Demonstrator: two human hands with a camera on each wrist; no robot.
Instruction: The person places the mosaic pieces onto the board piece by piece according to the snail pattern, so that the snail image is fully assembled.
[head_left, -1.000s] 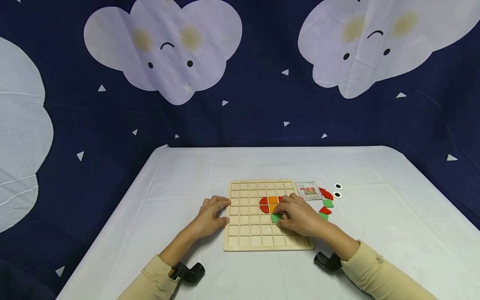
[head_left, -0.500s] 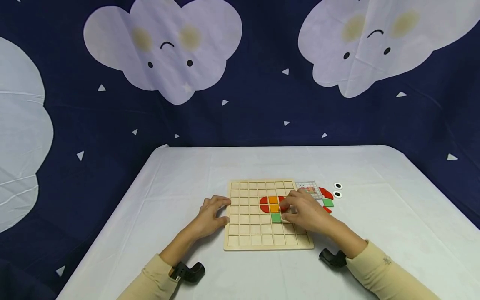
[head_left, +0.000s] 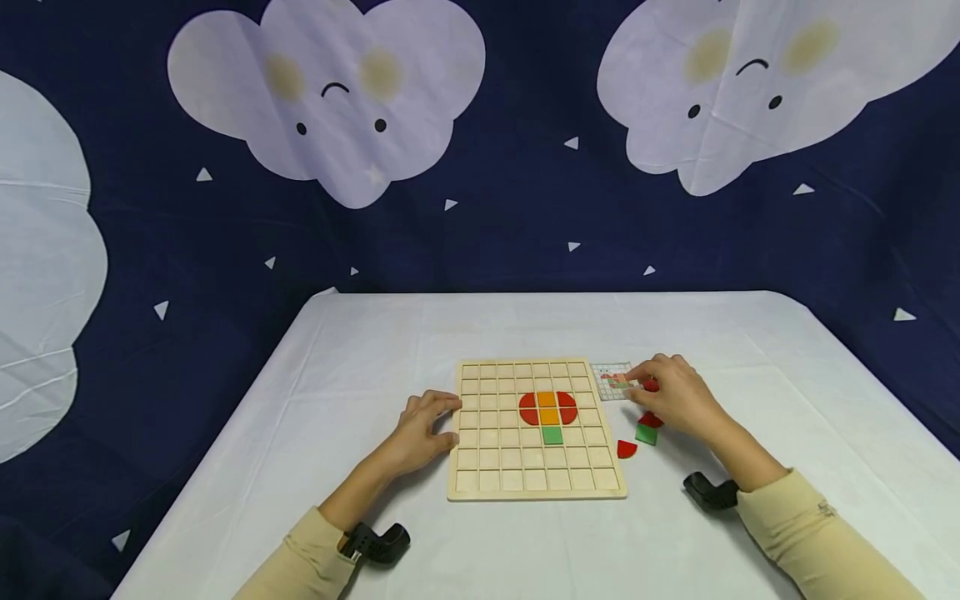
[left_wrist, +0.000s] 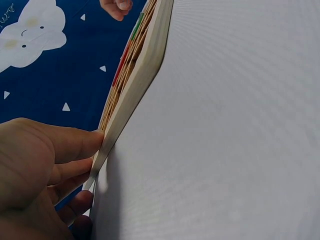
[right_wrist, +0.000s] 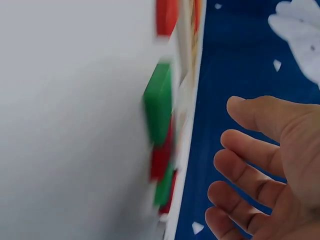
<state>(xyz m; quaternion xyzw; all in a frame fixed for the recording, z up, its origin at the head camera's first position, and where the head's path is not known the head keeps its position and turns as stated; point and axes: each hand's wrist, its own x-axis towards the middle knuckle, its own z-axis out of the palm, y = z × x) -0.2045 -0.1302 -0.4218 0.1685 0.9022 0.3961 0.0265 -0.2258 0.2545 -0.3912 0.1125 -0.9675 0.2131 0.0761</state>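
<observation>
A wooden grid board (head_left: 490, 459) lies on the table. Set into it are red rounded pieces (head_left: 527, 402) on both sides of two orange squares (head_left: 548, 416), with a green square (head_left: 552, 435) below them. My left hand (head_left: 415, 433) rests its thumb and fingertips against the board's left edge; in the left wrist view its fingers (left_wrist: 75, 142) touch the rim. My right hand (head_left: 677, 398) hovers over loose pieces right of the board, fingers parted and holding nothing in the right wrist view. Beneath it are a red piece (head_left: 651, 420) and a green piece (head_left: 646, 434).
A small picture card (head_left: 609, 380) with a printed grid lies against the board's upper right edge. Another loose red piece (head_left: 626, 450) lies just right of the board. White cloth (head_left: 375, 350) covers the table, and a dark blue curtain (head_left: 510, 242) hangs behind it.
My right hand has left the board, where the green square now shows uncovered, and moved right over the loose pieces. The eye discs are now hidden. My left hand has stayed at the board's edge.
</observation>
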